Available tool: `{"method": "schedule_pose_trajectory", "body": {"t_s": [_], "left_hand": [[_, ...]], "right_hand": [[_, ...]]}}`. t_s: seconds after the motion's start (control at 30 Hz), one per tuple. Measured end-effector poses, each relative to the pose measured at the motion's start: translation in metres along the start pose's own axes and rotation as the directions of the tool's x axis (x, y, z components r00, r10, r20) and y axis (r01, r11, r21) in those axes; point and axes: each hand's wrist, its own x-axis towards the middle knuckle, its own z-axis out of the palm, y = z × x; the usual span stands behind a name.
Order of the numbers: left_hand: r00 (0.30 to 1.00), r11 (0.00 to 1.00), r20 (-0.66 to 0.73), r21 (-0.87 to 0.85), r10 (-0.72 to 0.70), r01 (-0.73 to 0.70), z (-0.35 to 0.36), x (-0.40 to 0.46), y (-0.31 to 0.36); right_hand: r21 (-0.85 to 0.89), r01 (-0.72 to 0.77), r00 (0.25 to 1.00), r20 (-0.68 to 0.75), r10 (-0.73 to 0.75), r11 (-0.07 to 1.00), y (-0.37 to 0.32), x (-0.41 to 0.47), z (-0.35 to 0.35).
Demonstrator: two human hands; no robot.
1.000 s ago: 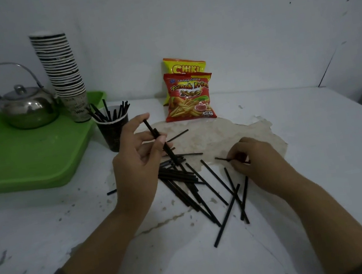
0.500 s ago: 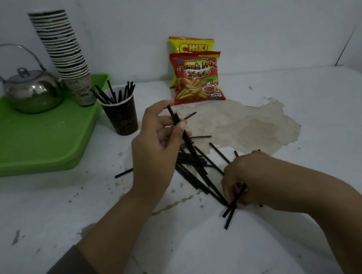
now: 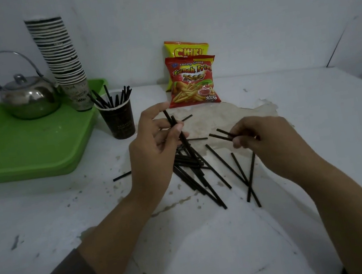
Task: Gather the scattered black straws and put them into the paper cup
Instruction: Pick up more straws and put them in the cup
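A dark paper cup (image 3: pixel 119 123) stands on the white table, left of centre, with several black straws upright in it. A heap of loose black straws (image 3: pixel 194 170) lies on the table between my hands. My left hand (image 3: pixel 153 150) is raised above the heap and pinches two black straws (image 3: pixel 174 126), which tilt up and away. My right hand (image 3: pixel 263 138) hovers to the right of the heap, fingers closed on two short-looking black straws (image 3: pixel 221 134) that point left. One stray straw (image 3: pixel 122 176) lies left of my left wrist.
A green tray (image 3: pixel 11 151) at the left holds a steel kettle (image 3: pixel 28 99) and a tall stack of paper cups (image 3: pixel 62 65). Two snack bags (image 3: pixel 191 80) lean on the wall behind the heap. A brown stain (image 3: pixel 238 113) marks the table.
My right hand has lifted off the table with two straws and moved up and right. My left hand has stayed raised with its straws. The view has shifted slightly.
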Motion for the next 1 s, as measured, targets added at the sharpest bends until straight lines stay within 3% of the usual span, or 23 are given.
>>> {"method": "schedule_pose_trajectory", "body": {"t_s": [0.1, 0.27, 0.4, 0.53, 0.77, 0.87, 0.93, 1.0], "left_hand": [[1.000, 1.000, 0.015, -0.001, 0.019, -0.019, 0.000, -0.001, 0.000], [0.999, 0.999, 0.014, 0.022, 0.030, -0.030, 0.000, 0.000, -0.001], [0.999, 0.998, 0.020, 0.037, 0.046, -0.047, 0.001, 0.000, -0.002], [0.998, 0.997, 0.024, 0.056, 0.057, -0.058, 0.001, 0.001, -0.002], [0.999, 0.996, 0.014, 0.065, 0.052, -0.053, 0.000, 0.002, -0.001], [0.998, 0.997, 0.001, 0.052, 0.059, -0.059, -0.001, 0.002, 0.000], [0.998, 0.997, -0.016, 0.050, 0.064, -0.063, -0.002, 0.004, 0.001], [0.997, 0.996, -0.039, 0.055, 0.074, -0.072, -0.004, 0.006, 0.002]], "right_hand": [[-0.065, -0.065, 0.998, -0.004, 0.065, 0.996, 0.005, 0.002, 0.006], [-0.019, -0.177, 0.984, 0.009, 0.177, 0.984, -0.001, 0.008, 0.024], [-0.252, -0.210, 0.967, 0.091, 0.239, 0.945, -0.003, 0.024, 0.045], [-0.445, -0.109, 0.993, -0.005, 0.120, 0.889, -0.004, 0.018, 0.066], [-0.567, -0.015, 1.000, -0.021, 0.003, 0.823, -0.016, 0.008, 0.072], [-0.461, -0.050, 0.998, -0.056, 0.027, 0.886, -0.009, 0.013, 0.069], [-0.229, -0.106, 0.987, -0.142, 0.074, 0.968, -0.009, 0.018, 0.063], [0.116, -0.119, 0.975, -0.172, 0.138, 0.986, -0.016, 0.021, 0.056]]}}
